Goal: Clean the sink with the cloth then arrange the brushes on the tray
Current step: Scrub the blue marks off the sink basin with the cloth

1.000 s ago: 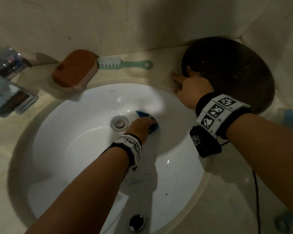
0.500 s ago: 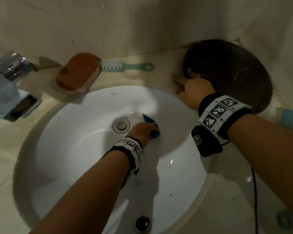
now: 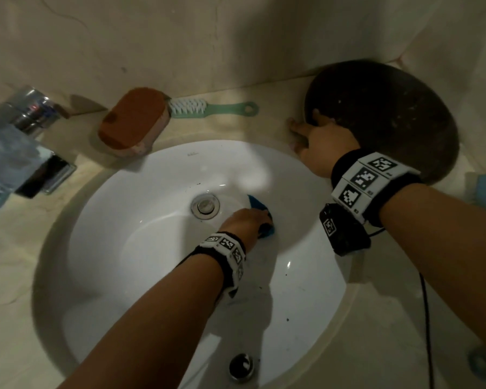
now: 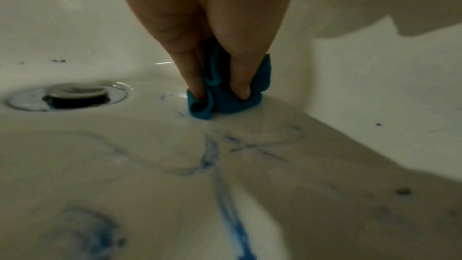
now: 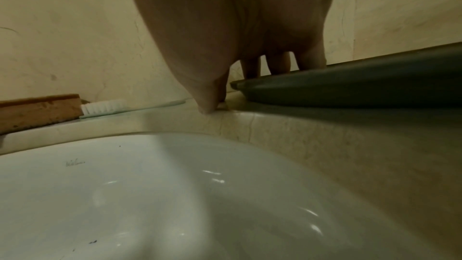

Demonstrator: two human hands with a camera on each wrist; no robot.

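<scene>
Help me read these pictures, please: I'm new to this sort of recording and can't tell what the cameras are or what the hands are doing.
No machine here: a person wears one camera on the head and one on each wrist, on the patterned bands. The head view looks down at a white sink set in a beige counter. The left wrist view shows the left hand pressing a bunched blue cloth onto the basin beside the drain; blue smears remain nearby. The right wrist view looks along the right hand, which rests on the counter at the rim of a dark round tray. A brown scrubbing brush and a green-handled brush lie by the wall.
</scene>
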